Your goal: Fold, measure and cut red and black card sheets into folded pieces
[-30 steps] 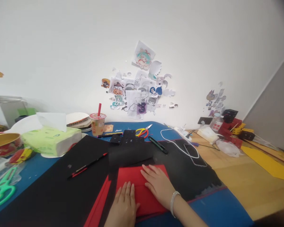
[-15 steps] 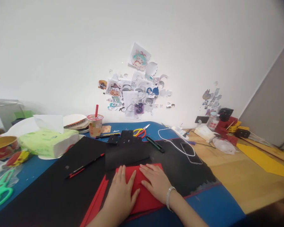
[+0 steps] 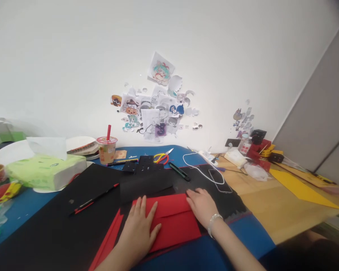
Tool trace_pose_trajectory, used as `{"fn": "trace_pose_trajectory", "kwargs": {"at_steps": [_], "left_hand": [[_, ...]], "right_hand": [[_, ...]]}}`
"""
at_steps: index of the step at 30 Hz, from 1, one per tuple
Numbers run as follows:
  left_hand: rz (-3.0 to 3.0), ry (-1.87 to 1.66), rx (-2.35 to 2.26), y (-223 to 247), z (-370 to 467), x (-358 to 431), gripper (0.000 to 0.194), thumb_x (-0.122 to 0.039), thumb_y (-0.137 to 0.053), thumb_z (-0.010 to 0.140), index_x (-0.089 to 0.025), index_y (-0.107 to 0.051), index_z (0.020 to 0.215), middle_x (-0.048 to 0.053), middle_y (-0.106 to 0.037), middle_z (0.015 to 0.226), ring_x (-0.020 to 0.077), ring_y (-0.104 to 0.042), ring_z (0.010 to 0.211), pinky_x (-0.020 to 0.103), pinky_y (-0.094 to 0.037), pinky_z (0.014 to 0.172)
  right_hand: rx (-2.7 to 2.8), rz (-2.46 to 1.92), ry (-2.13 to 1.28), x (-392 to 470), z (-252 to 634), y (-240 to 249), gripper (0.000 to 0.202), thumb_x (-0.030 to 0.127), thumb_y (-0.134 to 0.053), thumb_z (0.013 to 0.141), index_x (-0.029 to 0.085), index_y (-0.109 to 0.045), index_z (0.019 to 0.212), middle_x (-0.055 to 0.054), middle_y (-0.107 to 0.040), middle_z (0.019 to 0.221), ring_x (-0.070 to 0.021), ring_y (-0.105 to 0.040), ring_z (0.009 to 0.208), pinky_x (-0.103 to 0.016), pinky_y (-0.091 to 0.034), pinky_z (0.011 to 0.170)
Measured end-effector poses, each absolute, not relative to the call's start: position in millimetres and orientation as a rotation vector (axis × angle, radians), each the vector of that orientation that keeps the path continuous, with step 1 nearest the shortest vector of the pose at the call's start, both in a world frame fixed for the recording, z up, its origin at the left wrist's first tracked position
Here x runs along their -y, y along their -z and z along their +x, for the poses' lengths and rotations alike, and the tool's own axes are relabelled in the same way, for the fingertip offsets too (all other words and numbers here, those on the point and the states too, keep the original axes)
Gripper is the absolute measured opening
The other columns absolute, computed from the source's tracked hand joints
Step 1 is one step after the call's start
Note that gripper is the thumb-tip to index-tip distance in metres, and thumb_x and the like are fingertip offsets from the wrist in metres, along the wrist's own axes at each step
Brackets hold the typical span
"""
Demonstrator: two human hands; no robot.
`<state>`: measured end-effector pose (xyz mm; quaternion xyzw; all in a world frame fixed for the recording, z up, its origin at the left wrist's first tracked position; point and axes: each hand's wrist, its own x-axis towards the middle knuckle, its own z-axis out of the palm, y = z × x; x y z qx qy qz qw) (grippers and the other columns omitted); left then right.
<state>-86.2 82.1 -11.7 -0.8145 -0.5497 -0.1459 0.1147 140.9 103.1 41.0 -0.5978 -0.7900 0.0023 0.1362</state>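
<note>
Red paper (image 3: 177, 229), folded, lies under the left hand (image 3: 139, 229), whose fingers are spread across its nine o'clock side, seemingly to hold it flat. The right hand (image 3: 202, 205) bears on its two o'clock corner, fingers bent and close together, probably to steady the flap along the twelve o'clock edge; whether they pinch it I cannot tell. Red strips (image 3: 109, 241) sit at eight o'clock, a pen (image 3: 94, 199) at ten. The cutter (image 3: 179, 172) and scissors (image 3: 161, 158) rest near twelve, clear of the hands but presumably within reach.
</note>
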Motion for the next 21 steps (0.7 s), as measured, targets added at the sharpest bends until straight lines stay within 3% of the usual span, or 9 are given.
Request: {"fn": "trace_pose_trajectory", "kwargs": {"at_steps": [4,9,12,14,17,19,21], "left_hand": [[-2.417,0.472,1.438,21.3,-90.0,-87.5,0.052,-0.043,-0.044,0.083,-0.017,-0.047,0.128,0.013,-0.044,0.136,0.0313,-0.041,0.125,0.046,-0.038,0.098],[-2.416,0.489,1.335,21.9,-91.9,-97.1,0.053,-0.041,-0.039,0.085,-0.011,-0.046,0.128,0.013,-0.046,0.135,0.0249,-0.044,0.123,0.037,-0.040,0.097],[-2.383,0.516,1.360,12.5,-87.8,-103.9,0.050,-0.027,-0.033,0.086,-0.010,-0.040,0.132,0.013,-0.036,0.141,0.0242,-0.032,0.131,0.039,-0.033,0.103],[-2.369,0.518,1.396,7.8,-85.2,-107.2,0.051,-0.020,-0.031,0.084,-0.009,-0.038,0.133,0.014,-0.033,0.143,0.0251,-0.027,0.133,0.042,-0.029,0.105],[-2.404,0.488,1.426,7.7,-83.9,-108.7,0.049,-0.019,-0.029,0.083,-0.009,-0.043,0.130,0.013,-0.040,0.139,0.0239,-0.035,0.129,0.040,-0.033,0.103],[-2.432,0.484,1.449,10.3,-84.1,-108.3,0.049,-0.020,-0.029,0.084,-0.009,-0.044,0.129,0.012,-0.040,0.139,0.0237,-0.035,0.129,0.040,-0.034,0.103],[-2.458,0.501,1.483,12.7,-84.5,-107.6,0.050,-0.021,-0.029,0.084,-0.008,-0.042,0.130,0.013,-0.037,0.140,0.0244,-0.032,0.131,0.041,-0.032,0.104]], "right_hand": [[2.439,-1.494,-0.037,-106.9,89.3,-32.7,0.048,0.033,-0.040,0.090,0.021,-0.039,0.136,-0.001,-0.038,0.143,-0.0241,-0.035,0.128,-0.039,-0.028,0.105],[2.476,-1.361,-0.201,-109.0,63.7,-6.5,0.051,0.033,-0.035,0.091,0.018,-0.032,0.140,-0.004,-0.029,0.148,-0.0280,-0.030,0.131,-0.046,-0.023,0.107],[2.452,-1.324,-0.264,-108.1,67.8,-2.9,0.051,0.031,-0.035,0.091,0.017,-0.031,0.140,-0.005,-0.029,0.147,-0.0288,-0.029,0.131,-0.048,-0.021,0.107],[2.421,-1.299,-0.316,-107.6,69.9,-3.1,0.051,0.028,-0.035,0.090,0.017,-0.032,0.140,-0.006,-0.030,0.147,-0.0291,-0.029,0.131,-0.050,-0.020,0.107],[2.330,-1.239,-0.422,-112.8,72.5,-4.9,0.050,0.025,-0.042,0.086,0.016,-0.040,0.135,-0.007,-0.036,0.144,-0.0290,-0.030,0.131,-0.049,-0.021,0.107],[2.230,-1.221,-0.500,-123.9,76.4,-7.8,0.041,0.026,-0.041,0.087,0.015,-0.051,0.126,-0.009,-0.048,0.136,-0.0264,-0.041,0.124,-0.044,-0.031,0.104],[2.077,-1.242,-0.587,-140.8,81.9,-11.0,0.040,0.028,-0.029,0.094,0.012,-0.062,0.110,-0.013,-0.065,0.112,-0.0220,-0.060,0.101,-0.038,-0.047,0.087]]}}
